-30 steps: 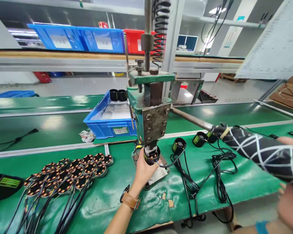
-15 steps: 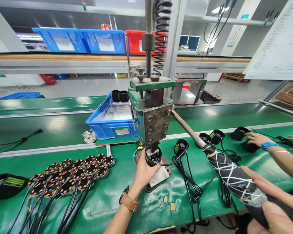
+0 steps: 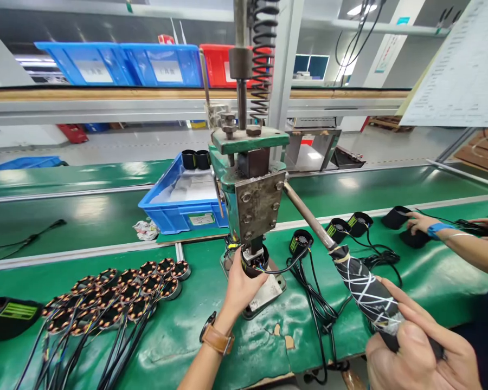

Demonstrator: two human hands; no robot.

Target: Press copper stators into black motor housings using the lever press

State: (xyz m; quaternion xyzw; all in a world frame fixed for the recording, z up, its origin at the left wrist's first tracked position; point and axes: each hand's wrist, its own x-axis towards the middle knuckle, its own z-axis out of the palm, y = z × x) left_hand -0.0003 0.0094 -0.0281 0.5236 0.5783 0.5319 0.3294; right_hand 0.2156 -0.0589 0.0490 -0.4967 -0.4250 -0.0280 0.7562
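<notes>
A metal hand press (image 3: 257, 208) stands in the middle, its ram down inside a black round housing (image 3: 255, 266). My left hand (image 3: 244, 281) is wrapped round that housing's near left side and keeps it on the press base (image 3: 268, 292). A black cable runs from the housing to the right. The press lever (image 3: 309, 212) slopes down to the right and ends in a taped black grip (image 3: 366, 287). Around the lower end of this grip my right hand (image 3: 421, 346) is closed. Just right of the press stands another black housing (image 3: 301, 244) with green marking.
Copper-wound motor parts (image 3: 117, 292) with cables lie at left, beside a black housing (image 3: 12, 319). A blue bin (image 3: 187, 211) sits behind. At right, another person's hand (image 3: 421, 223) touches a black housing, near more housings (image 3: 360, 225) and coiled cables.
My right hand and the lever grip have shifted left, and more of that hand shows. My left hand stays on the housing under the ram. The view has moved slightly.
</notes>
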